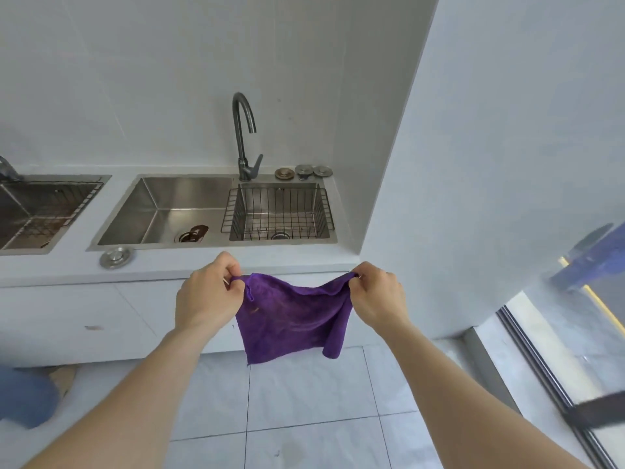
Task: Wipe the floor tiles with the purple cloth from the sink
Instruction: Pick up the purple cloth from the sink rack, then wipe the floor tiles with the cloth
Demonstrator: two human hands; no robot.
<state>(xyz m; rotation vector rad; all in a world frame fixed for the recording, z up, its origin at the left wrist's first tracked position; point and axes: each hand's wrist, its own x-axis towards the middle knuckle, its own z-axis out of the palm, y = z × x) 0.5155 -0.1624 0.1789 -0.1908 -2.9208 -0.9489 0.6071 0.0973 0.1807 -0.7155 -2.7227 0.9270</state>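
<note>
Purple cloth (292, 316) out of the sink (169, 211), hanging spread at 12 o'clock in front of the bench (162, 265). Left hand (209, 296) and right hand (377, 299) apart, each pinching a top corner. Probably next: crouch, lower onto floor tiles (304, 394) at 6 o'clock.

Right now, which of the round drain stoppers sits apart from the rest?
The silver stopper on the counter's front edge, left of the left hand. The other three are lined up behind the wire basket, beside the faucet.
</note>
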